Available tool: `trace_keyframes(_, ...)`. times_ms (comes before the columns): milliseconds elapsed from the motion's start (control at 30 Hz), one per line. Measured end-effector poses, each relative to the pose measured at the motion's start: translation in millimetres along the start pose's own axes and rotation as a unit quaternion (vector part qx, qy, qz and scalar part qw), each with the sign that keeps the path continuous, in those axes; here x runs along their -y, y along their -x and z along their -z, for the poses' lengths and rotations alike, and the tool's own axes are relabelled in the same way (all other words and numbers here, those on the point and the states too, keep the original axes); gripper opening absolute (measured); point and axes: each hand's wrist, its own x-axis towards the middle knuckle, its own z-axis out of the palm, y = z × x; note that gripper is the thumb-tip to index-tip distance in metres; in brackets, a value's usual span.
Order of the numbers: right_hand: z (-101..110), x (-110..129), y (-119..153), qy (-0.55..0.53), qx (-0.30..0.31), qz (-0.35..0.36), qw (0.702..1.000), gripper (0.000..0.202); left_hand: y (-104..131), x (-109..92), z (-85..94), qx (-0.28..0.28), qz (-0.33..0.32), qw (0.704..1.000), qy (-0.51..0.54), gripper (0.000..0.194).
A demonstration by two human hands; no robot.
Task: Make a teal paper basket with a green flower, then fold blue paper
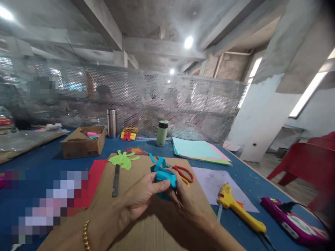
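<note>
Above a brown cardboard sheet (136, 230), both hands hold a folded blue paper piece (165, 177). My left hand (142, 193) grips it with the thumb on its front face. My right hand (183, 198) closes round its right side, with some fingers hidden behind it. A looped blue strip stands up from the top of the piece. Just behind lie scissors with red handles (184, 173), their blades partly hidden by the paper. To the left are a green paper cutout (124, 160) with long fronds and a dark metal blade (116, 181), both on the cardboard.
A yellow glue gun (240, 207) lies on lilac paper (206, 177) at right, near a magenta device (293, 219) with a cord. Behind stand a cardboard box (82, 148), a steel flask (112, 123), a green bottle (162, 134) and stacked coloured paper (199, 149). Red paper (90, 184) lies left.
</note>
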Motion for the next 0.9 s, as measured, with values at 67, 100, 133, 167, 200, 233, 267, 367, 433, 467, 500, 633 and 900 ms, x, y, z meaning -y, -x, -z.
trace_keyframes(67,5,-1,2,0.002,0.012,-0.006,1.000,0.058,1,-2,0.0,-0.008,0.012,1.000,0.007,0.045)
trace_keyframes(100,9,-2,2,0.004,0.018,-0.012,1.000,0.064,1,-4,0.2,-0.010,0.015,1.000,0.010,0.047)
trace_keyframes(133,13,-2,2,0.005,0.024,-0.021,0.999,0.069,1,-4,0.6,-0.014,0.015,1.000,0.008,0.048)
trace_keyframes(167,17,-2,1,0.002,0.029,-0.034,0.999,0.069,1,-5,1.2,-0.020,0.010,1.000,-0.004,0.049)
trace_keyframes(200,21,-1,0,-0.005,0.032,-0.049,0.998,0.064,0,-5,1.9,-0.027,0.000,0.999,-0.025,0.049)
trace_keyframes(233,25,0,-2,-0.010,0.029,-0.067,0.997,0.055,0,-5,2.6,-0.035,-0.011,0.998,-0.051,0.048)
trace_keyframes(267,27,1,-4,-0.012,0.019,-0.083,0.996,0.044,-1,-4,3.0,-0.041,-0.019,0.996,-0.075,0.046)
trace_keyframes(367,32,5,-8,0.007,-0.019,-0.119,0.993,0.034,-1,-3,2.6,-0.037,-0.032,0.993,-0.112,0.039)
trace_keyframes(433,32,6,-9,0.007,-0.022,-0.133,0.991,0.035,0,-3,1.5,-0.035,-0.032,0.992,-0.119,0.037)
trace_keyframes(467,32,7,-9,0.000,-0.016,-0.141,0.990,0.035,1,-2,1.0,-0.038,-0.031,0.991,-0.123,0.036)
trace_keyframes(500,32,7,-9,-0.010,-0.009,-0.150,0.989,0.034,1,-2,0.8,-0.042,-0.030,0.990,-0.128,0.036)
trace_keyframes(633,30,9,-9,-0.050,0.002,-0.178,0.983,0.029,1,0,1.8,-0.046,-0.031,0.988,-0.142,0.036)
trace_keyframes(900,25,14,-11,-0.159,-0.022,-0.240,0.957,0.028,2,-2,-2.8,-0.048,-0.025,0.990,-0.130,0.028)
